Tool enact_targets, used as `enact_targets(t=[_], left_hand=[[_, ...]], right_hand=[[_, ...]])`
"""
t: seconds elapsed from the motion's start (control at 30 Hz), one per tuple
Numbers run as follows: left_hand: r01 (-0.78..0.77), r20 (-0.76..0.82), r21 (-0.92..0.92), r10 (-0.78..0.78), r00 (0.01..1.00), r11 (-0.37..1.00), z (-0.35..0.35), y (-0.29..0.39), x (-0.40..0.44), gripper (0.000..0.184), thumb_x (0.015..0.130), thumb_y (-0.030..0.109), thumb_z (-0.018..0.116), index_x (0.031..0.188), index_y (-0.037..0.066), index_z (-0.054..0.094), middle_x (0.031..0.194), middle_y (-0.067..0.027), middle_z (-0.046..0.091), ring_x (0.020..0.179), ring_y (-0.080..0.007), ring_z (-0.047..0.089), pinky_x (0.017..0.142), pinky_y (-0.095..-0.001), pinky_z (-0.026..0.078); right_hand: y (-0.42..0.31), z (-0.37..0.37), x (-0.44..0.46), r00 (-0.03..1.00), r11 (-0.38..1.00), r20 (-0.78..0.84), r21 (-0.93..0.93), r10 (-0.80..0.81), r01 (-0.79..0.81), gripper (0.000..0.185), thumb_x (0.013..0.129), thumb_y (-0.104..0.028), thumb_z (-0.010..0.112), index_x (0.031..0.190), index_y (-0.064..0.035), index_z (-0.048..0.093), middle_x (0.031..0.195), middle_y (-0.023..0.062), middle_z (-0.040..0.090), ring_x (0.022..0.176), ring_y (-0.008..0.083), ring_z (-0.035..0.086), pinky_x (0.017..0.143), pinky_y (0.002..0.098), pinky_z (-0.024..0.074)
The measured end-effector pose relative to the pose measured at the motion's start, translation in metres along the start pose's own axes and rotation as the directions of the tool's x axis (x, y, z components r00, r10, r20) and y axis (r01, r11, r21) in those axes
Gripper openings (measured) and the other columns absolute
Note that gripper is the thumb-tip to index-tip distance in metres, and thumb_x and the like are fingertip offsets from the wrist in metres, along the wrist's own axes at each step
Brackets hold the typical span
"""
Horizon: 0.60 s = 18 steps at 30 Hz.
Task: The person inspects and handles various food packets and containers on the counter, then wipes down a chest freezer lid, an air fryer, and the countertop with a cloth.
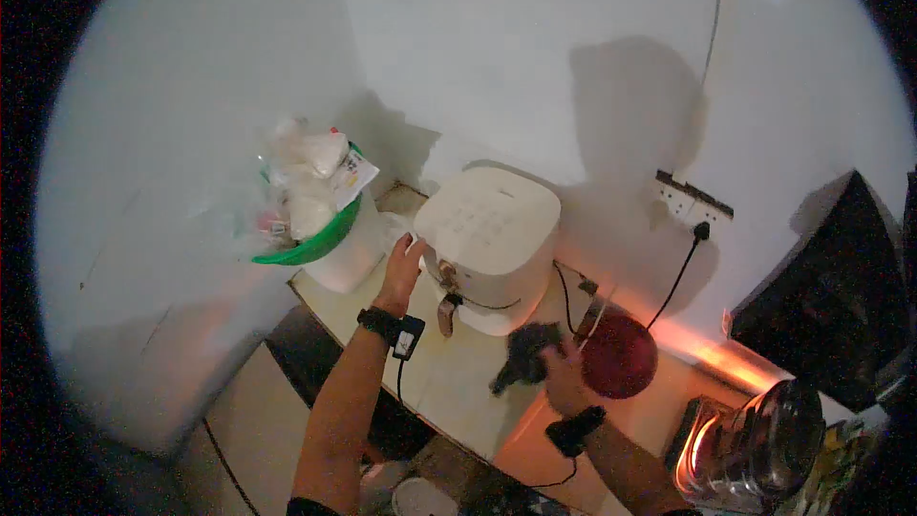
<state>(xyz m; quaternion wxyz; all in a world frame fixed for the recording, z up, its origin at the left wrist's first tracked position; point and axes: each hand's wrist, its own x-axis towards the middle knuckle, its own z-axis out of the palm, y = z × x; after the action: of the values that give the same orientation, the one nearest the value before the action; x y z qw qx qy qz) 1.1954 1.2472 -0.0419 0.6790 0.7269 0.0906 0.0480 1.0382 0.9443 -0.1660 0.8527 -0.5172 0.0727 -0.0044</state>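
Note:
A white air fryer (489, 229) with a brown-tipped handle stands on the counter against the wall. My left hand (402, 274) is at its left side, fingers stretched upward by the edge of the lid; whether they touch it I cannot tell. My right hand (565, 378) is closed on a dark, crumpled cloth (531, 352), held over the counter in front of the fryer's right corner. That hand is slightly blurred, and the cloth hides part of its fingers. Just right of it is a round dark red object (619, 355).
A white bucket (339, 263) with a green rim, heaped with plastic bags (310, 182), stands left. A glowing heater-like appliance (712, 449) and a glass-like pot (785, 435) are at the right. A plugged cord (680, 279) hangs from the wall socket (690, 199). The counter edge (425, 419) faces me.

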Motion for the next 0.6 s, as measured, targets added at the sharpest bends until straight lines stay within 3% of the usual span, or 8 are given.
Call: enact_targets(t=[0.07,0.2,0.23,0.27,0.37,0.43,0.5,0.6], left_hand=[[-0.034,0.006,0.026,0.033,0.999,0.999,-0.004,-0.003,0.019,0.082,0.098,0.051,0.058,0.158,0.001,0.033,0.156,-0.0112,0.047,0.138,-0.0265,0.046,0.113,-0.0434,0.036],[-0.203,0.098,0.118,0.192,0.976,0.972,-0.004,-0.010,0.043,0.075,0.099,0.052,0.056,0.150,-0.003,0.044,0.147,-0.0140,0.053,0.133,-0.0274,0.050,0.111,-0.0388,0.037],[-0.287,0.122,0.145,0.271,0.955,0.947,0.000,-0.015,0.043,0.073,0.099,0.052,0.055,0.145,-0.004,0.048,0.142,-0.0149,0.057,0.129,-0.0276,0.052,0.110,-0.0382,0.039],[-0.369,0.145,0.168,0.347,0.927,0.914,0.004,-0.021,0.043,0.071,0.099,0.053,0.055,0.141,-0.005,0.053,0.136,-0.0159,0.061,0.125,-0.0277,0.054,0.108,-0.0376,0.040],[-0.234,0.000,-0.011,0.234,0.972,0.972,-0.001,-0.042,0.056,0.062,0.100,0.050,0.056,0.127,-0.005,0.060,0.123,-0.0160,0.064,0.113,-0.0254,0.058,0.101,-0.0394,0.044],[-0.251,-0.085,0.259,0.281,0.956,0.933,-0.002,-0.044,0.024,0.055,0.099,0.046,0.058,0.118,-0.006,0.061,0.115,-0.0160,0.065,0.109,-0.0228,0.059,0.097,-0.0401,0.046],[-0.039,0.148,0.009,0.037,0.988,0.999,-0.002,-0.010,-0.019,0.051,0.098,0.043,0.061,0.114,-0.005,0.060,0.117,-0.0190,0.064,0.107,-0.0247,0.059,0.096,-0.0424,0.047],[-0.133,0.001,0.345,0.142,0.990,0.929,-0.011,-0.038,-0.059,0.052,0.096,0.040,0.062,0.120,-0.007,0.057,0.120,-0.0241,0.057,0.114,-0.0332,0.052,0.099,-0.0451,0.043]], right_hand=[[-0.093,0.038,0.022,0.978,0.978,-0.061,0.042,-0.202,0.205,0.031,0.099,-0.016,0.057,0.126,-0.0014,0.059,0.114,0.0065,0.067,0.103,0.0181,0.066,0.094,0.0370,0.0549],[-0.091,0.012,0.125,0.911,0.910,-0.009,-0.051,-0.411,0.411,0.038,0.096,-0.015,0.060,0.132,-0.0023,0.054,0.117,0.0077,0.065,0.106,0.0215,0.064,0.094,0.0382,0.0547],[-0.090,0.007,0.132,0.827,0.669,0.177,-0.509,-0.534,0.542,0.043,0.095,-0.015,0.063,0.135,-0.0025,0.052,0.119,0.0089,0.064,0.109,0.0234,0.063,0.094,0.0390,0.0545],[-0.079,0.016,0.144,0.838,0.734,0.144,-0.419,-0.527,0.534,0.047,0.094,-0.014,0.066,0.137,-0.0024,0.049,0.122,0.0100,0.062,0.110,0.0248,0.062,0.095,0.0396,0.0542],[-0.060,0.041,0.169,0.883,0.853,0.002,-0.261,-0.469,0.453,0.058,0.091,-0.015,0.072,0.141,-0.0017,0.044,0.126,0.0123,0.060,0.113,0.0273,0.060,0.095,0.0406,0.0536],[-0.067,0.049,0.169,0.928,0.902,0.022,-0.227,-0.372,0.367,0.056,0.091,-0.014,0.071,0.140,-0.0016,0.046,0.125,0.0124,0.061,0.111,0.0272,0.062,0.094,0.0405,0.0546],[-0.077,0.049,0.171,0.964,0.944,0.073,-0.198,-0.256,0.265,0.054,0.091,-0.013,0.069,0.139,-0.0015,0.048,0.124,0.0125,0.063,0.109,0.0271,0.063,0.093,0.0404,0.0556],[-0.095,0.059,0.170,0.977,0.990,0.208,-0.125,-0.042,0.070,0.051,0.090,-0.011,0.066,0.137,-0.0013,0.051,0.122,0.0126,0.065,0.106,0.0270,0.066,0.091,0.0402,0.0570]])
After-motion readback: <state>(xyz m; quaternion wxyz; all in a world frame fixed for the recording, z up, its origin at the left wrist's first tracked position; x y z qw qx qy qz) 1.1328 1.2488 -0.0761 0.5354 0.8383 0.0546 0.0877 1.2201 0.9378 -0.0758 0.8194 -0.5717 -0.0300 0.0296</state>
